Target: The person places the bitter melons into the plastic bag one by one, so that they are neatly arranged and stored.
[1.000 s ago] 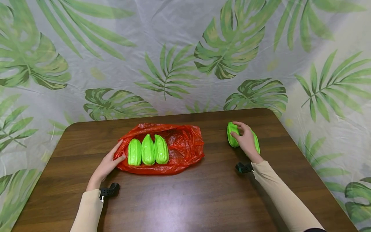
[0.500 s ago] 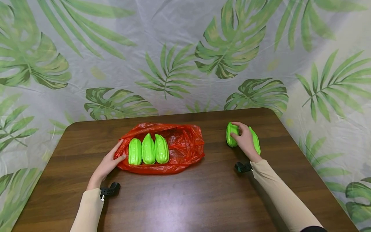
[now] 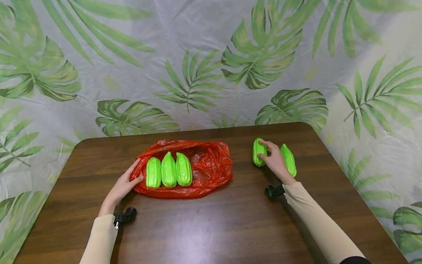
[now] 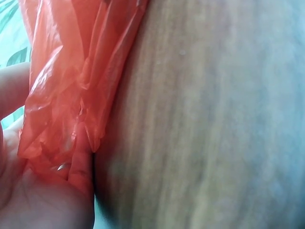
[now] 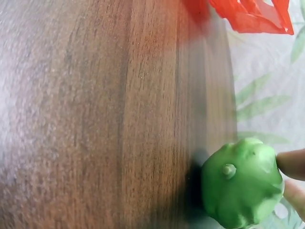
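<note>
My left hand (image 3: 121,189) holds the left end of a red plastic bag (image 3: 212,163), which lies open on the table. In the left wrist view the crinkled bag (image 4: 62,90) runs up from the palm, and part of the fingers shows through it. Three bright green bitter melons (image 3: 169,171) lie side by side in the bag's left half. To the right, my right hand (image 3: 275,160) grips another bitter melon (image 3: 258,153) between thumb and fingers. The right wrist view shows this bitter melon (image 5: 238,188) end-on with its stem stub, fingertips at its side.
One more bitter melon (image 3: 288,160) lies on the table just right of my right hand. The brown wooden table (image 3: 197,227) has rounded back corners. Behind it hangs a leaf-patterned cloth (image 3: 204,44).
My right hand has moved a little to the left with the bitter melon in its grip, away from the one at its right. The left hand and bag have stayed put.
</note>
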Available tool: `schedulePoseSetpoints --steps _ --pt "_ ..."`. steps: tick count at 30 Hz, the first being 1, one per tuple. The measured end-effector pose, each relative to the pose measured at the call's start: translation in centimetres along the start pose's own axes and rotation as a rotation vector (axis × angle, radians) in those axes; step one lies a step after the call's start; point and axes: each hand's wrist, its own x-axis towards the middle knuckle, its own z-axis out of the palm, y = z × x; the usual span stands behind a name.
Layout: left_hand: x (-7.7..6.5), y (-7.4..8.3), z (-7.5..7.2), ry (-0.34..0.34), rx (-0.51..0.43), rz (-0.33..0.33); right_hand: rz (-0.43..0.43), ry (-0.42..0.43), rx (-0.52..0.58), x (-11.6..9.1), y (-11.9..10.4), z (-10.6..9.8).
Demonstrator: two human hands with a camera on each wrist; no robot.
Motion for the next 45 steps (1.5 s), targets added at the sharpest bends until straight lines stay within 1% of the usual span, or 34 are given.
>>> schedulePoseSetpoints --steps 4,8,13,21,27,35,39,45 --pt "-0.2 0.3 0.0 -0.001 -0.009 0.007 0.015 -0.048 -0.006 0.0 0.1 0.0" --pt "-0.3 0.4 0.1 -0.001 -0.011 0.015 0.026 -0.066 -0.009 -0.1 0.0 0.0" --pt "-0.4 0.5 0.1 -0.001 -0.011 0.023 0.036 -0.067 0.001 -0.3 -0.1 0.0" --pt "-0.5 0.4 0.1 0.001 -0.016 0.028 0.014 -0.052 0.073 -0.5 -0.4 0.0" --pt "-0.5 0.4 0.1 0.002 -0.016 0.027 0.014 -0.05 0.075 -0.6 -0.9 -0.1" --pt "-0.4 0.5 0.1 0.003 -0.008 0.024 -0.008 -0.046 0.126 -0.9 -1.8 -0.1" --pt "-0.2 0.3 0.1 0.003 -0.007 0.016 -0.02 -0.046 0.144 -1.0 -2.4 0.0" --pt "-0.1 0.0 0.0 0.002 -0.013 0.011 -0.016 -0.068 0.208 -1.2 -3.8 0.1"
